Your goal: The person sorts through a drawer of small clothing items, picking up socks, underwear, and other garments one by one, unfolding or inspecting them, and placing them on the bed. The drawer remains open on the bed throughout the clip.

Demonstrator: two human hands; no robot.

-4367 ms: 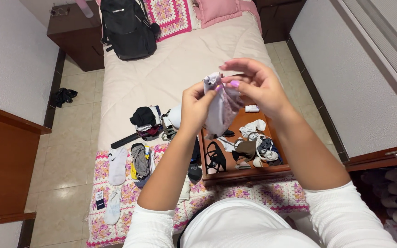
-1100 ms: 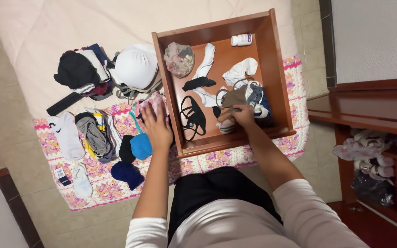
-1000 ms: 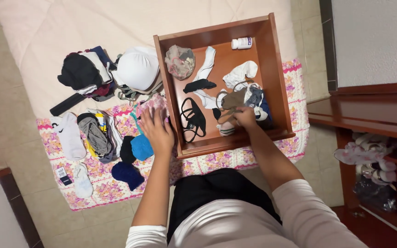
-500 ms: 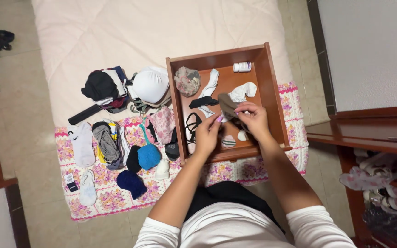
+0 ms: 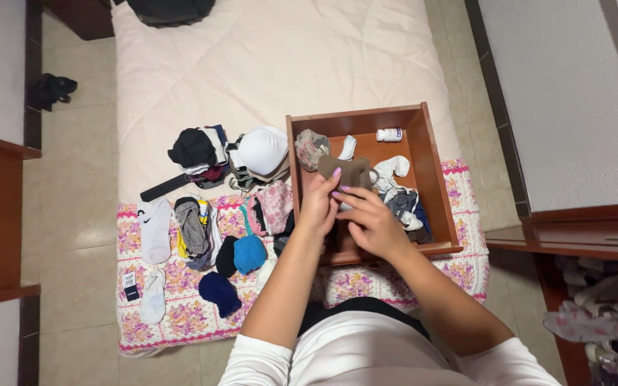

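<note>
My left hand (image 5: 320, 202) and my right hand (image 5: 368, 223) are raised together over a wooden drawer (image 5: 434, 168) that rests on the bed. Both hands grip a small brown garment (image 5: 352, 171), its top sticking up above my fingers. In the drawer lie a patterned bundle (image 5: 310, 146), white socks (image 5: 393, 170), dark tangled garments (image 5: 403, 207) and a small white bottle (image 5: 389, 134). Left of the drawer a pink patterned garment (image 5: 275, 206) lies on the crochet blanket (image 5: 180, 314).
Sorted on the bed are a white bra (image 5: 261, 151), a dark folded pile (image 5: 194, 150), white socks (image 5: 155, 229), grey garments (image 5: 194, 229) and blue rolled socks (image 5: 249, 254). A backpack (image 5: 169, 8) sits at the bed's head. Wooden furniture (image 5: 574, 232) stands at right, with shoes (image 5: 602, 314) below.
My right hand lifted the brown garment out of the drawer's pile and my left hand left the pink garment to join it. The view tilted up, showing more of the bed.
</note>
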